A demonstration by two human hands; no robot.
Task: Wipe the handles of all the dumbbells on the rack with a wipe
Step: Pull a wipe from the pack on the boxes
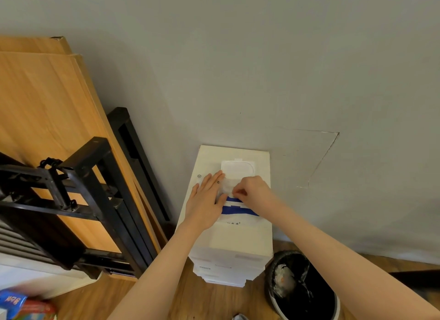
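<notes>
two bare forearms are seen, uncovered by any sleeve up to the frame's lower edge, and the left hand [205, 205] and right hand [252, 190] are ungloved.

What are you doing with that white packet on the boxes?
A person is getting a wipe out. The left hand lies flat on the wipe packet, which sits on a stack of white boxes by the wall. The right hand pinches a wipe at the packet's opening; the lid is flipped open. No dumbbells are visible yet.
</notes>
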